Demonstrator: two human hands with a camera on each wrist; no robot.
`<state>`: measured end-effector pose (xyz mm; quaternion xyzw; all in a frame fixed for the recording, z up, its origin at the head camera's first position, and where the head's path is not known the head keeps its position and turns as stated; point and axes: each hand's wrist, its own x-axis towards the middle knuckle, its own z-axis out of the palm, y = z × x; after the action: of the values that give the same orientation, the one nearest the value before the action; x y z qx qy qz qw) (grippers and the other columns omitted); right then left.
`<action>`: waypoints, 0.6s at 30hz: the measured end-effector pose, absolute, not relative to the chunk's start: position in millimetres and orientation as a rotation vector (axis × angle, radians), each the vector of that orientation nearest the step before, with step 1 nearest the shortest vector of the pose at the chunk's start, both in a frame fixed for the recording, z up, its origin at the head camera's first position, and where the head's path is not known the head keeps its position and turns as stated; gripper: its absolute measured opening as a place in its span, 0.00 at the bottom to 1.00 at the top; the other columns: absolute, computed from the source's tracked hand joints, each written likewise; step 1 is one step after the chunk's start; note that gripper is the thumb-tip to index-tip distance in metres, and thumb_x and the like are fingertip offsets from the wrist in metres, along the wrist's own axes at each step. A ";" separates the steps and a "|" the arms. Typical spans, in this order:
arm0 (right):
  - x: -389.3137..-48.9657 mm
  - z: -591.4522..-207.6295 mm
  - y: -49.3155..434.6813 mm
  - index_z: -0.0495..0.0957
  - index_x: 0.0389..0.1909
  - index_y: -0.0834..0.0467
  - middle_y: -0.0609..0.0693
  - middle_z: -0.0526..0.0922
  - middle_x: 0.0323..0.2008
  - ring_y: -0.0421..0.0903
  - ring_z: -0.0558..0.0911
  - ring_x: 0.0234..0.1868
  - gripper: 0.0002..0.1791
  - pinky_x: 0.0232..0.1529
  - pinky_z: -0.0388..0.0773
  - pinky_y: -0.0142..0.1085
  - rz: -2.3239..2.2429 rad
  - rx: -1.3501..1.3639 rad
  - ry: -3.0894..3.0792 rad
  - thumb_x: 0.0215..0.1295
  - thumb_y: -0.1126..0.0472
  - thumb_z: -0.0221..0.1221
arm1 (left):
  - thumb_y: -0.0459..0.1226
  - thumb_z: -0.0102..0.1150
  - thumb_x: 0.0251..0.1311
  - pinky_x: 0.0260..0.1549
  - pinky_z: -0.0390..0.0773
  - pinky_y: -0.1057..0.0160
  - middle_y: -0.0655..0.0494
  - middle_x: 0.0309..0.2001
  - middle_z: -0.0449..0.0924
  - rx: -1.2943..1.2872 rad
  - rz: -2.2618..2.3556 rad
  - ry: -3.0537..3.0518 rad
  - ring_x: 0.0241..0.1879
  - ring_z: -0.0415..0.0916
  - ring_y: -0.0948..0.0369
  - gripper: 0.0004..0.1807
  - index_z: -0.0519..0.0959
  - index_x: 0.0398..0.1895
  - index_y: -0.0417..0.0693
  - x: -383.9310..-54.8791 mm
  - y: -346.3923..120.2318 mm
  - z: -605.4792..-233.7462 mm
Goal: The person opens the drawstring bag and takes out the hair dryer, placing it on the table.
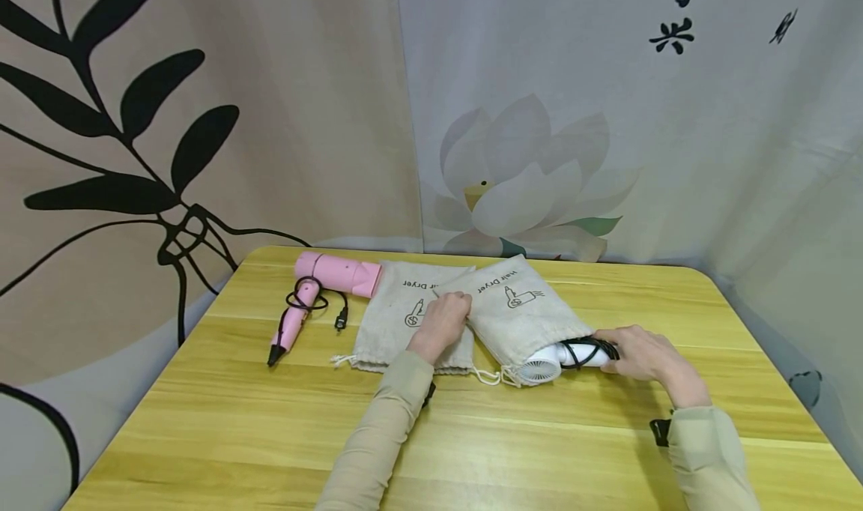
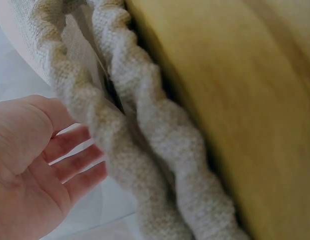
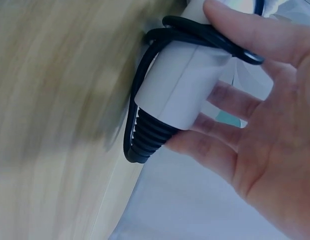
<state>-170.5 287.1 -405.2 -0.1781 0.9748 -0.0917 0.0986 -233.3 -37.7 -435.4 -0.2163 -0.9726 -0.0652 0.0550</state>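
Observation:
A white hair dryer (image 1: 542, 364) lies partly inside the right drawstring bag (image 1: 533, 309), its round vented end and handle showing at the bag's mouth. My right hand (image 1: 647, 357) grips the handle (image 3: 177, 82), where a black cord (image 3: 195, 32) is wound. With my left hand (image 1: 441, 327) I pinch the left edge of that same bag; the fingertips are partly hidden. Under my left arm lies the other drawstring bag (image 1: 384, 331), flat, with the same hair dryer print. In the left wrist view a gathered cloth mouth (image 2: 119, 135) covers part of that hand.
On the left of the wooden table (image 1: 236, 421) lies a pink hair dryer (image 1: 337, 273) with its black cord looped round the handle. White drawstrings (image 1: 488, 377) trail at the bags' near edges. A printed curtain (image 1: 323, 121) hangs behind the table.

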 end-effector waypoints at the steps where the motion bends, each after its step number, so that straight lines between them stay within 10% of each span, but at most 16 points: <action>1: -170.3 -404.9 287.6 0.76 0.54 0.51 0.56 0.83 0.45 0.45 0.73 0.33 0.26 0.24 0.65 0.35 -0.269 -0.530 2.884 0.52 0.54 0.66 | 0.27 0.56 0.57 0.27 0.79 0.63 0.54 0.34 0.80 -0.656 -0.197 -2.953 0.33 0.79 0.57 0.05 0.77 0.33 0.45 -233.6 -37.9 -435.9; 18: -165.3 -407.2 289.9 0.78 0.52 0.50 0.52 0.83 0.43 0.44 0.75 0.35 0.24 0.25 0.69 0.38 -0.261 -0.575 2.902 0.50 0.55 0.66 | 0.29 0.55 0.59 0.37 0.81 0.64 0.53 0.40 0.81 -0.741 -0.250 -3.000 0.39 0.80 0.57 0.07 0.77 0.40 0.46 -228.5 -38.0 -426.9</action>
<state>-165.3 289.9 -407.2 -0.1928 0.9736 -0.0875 0.0856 -228.5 -38.0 -426.9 -0.2390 -0.9674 -0.0808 0.0205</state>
